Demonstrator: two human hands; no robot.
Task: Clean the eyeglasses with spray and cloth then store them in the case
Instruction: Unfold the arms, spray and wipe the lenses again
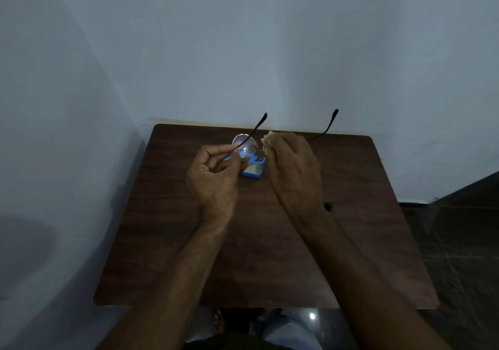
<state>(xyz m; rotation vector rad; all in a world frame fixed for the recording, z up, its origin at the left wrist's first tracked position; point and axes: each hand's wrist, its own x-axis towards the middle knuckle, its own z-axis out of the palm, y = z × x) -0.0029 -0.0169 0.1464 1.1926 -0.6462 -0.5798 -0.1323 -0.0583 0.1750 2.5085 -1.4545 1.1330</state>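
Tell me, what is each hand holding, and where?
The left hand pinches the eyeglasses by one temple arm, near the lens. The right hand grips the cloth, bunched at the other lens.

Plain home corner: wooden table [270, 255] against bare painted wall [243, 39].

One pair of thin, dark-framed eyeglasses [251, 135] shows two temple arms [328, 125] and one round clear lens [244, 146]. There is one crumpled pale yellow cloth [267, 138], one small blue rectangular box [253, 171] and one dark brown wooden table [270, 255]. Two bare hands: one left hand [213, 177], one right hand [294, 171].
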